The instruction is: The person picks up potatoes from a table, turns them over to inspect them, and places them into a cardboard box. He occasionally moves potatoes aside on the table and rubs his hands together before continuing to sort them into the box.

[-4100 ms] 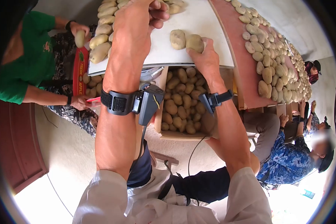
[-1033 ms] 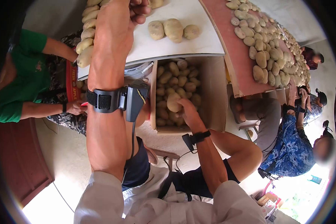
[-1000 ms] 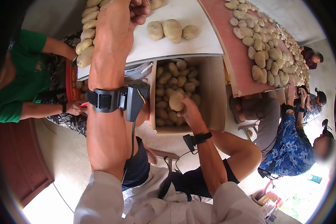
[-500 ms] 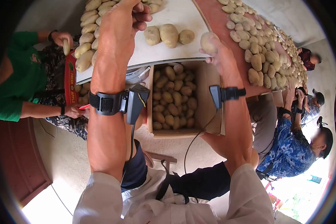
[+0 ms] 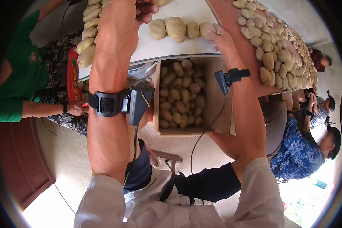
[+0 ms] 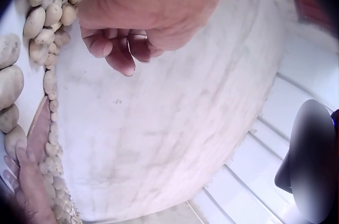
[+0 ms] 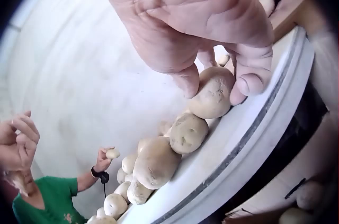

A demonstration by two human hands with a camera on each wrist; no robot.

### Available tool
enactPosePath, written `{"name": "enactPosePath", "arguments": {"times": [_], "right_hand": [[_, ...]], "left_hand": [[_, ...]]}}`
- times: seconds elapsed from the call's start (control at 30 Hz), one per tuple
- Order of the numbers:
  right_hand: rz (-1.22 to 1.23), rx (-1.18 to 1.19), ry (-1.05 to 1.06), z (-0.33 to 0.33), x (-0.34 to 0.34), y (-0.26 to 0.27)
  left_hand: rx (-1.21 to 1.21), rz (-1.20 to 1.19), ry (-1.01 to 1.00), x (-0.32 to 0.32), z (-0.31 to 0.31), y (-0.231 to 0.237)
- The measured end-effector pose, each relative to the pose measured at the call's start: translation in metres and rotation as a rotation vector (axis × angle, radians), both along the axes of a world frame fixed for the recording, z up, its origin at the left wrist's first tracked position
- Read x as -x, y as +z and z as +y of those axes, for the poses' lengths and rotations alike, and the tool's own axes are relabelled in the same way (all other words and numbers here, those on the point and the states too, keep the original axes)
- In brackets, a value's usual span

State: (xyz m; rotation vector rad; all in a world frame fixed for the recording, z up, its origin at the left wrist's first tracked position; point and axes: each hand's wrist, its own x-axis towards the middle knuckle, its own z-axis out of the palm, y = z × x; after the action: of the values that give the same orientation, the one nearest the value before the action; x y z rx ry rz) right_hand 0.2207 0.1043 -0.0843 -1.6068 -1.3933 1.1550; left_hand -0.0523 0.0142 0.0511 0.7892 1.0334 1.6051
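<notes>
My right hand (image 5: 225, 42) pinches a pale potato (image 5: 205, 30) between thumb and fingers at the right end of a short row on the white tabletop (image 5: 163, 48). In the right wrist view the held potato (image 7: 212, 95) sits against a smaller potato (image 7: 189, 133), with a larger potato (image 7: 157, 162) beyond it. My left hand (image 5: 145, 11) is raised over the far left of the tabletop, partly cut off by the head view's top edge. In the left wrist view its fingers hang loosely curled with nothing in them.
Below the table edge stands a cardboard box (image 5: 217, 99) partly filled with potatoes. More potatoes (image 5: 86, 55) line the table's left side. A reddish board (image 5: 250, 72) on the right bears many potatoes. A person in green (image 5: 15, 91) sits at left; others sit at right.
My right hand has brought a potato up from the box and across to the right end of the row. The row has grown since the earliest frame. My left hand stays raised.
</notes>
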Motion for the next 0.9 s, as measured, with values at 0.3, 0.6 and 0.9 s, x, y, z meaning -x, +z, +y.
{"name": "enactPosePath", "arguments": {"times": [0.3, 0.6, 0.9], "right_hand": [[-0.075, 0.054, 0.024, -0.021, -0.007, 0.007], [0.319, -0.001, -0.040, -0.103, -0.046, 0.065], [0.625, -0.178, -0.080, -0.152, -0.075, 0.095]], "left_hand": [[-0.022, 0.040, 0.077, -0.009, -0.005, 0.001], [-0.012, 0.110, 0.021, -0.022, -0.014, 0.000], [-0.111, 0.387, -0.344, -0.038, -0.011, -0.035]]}}
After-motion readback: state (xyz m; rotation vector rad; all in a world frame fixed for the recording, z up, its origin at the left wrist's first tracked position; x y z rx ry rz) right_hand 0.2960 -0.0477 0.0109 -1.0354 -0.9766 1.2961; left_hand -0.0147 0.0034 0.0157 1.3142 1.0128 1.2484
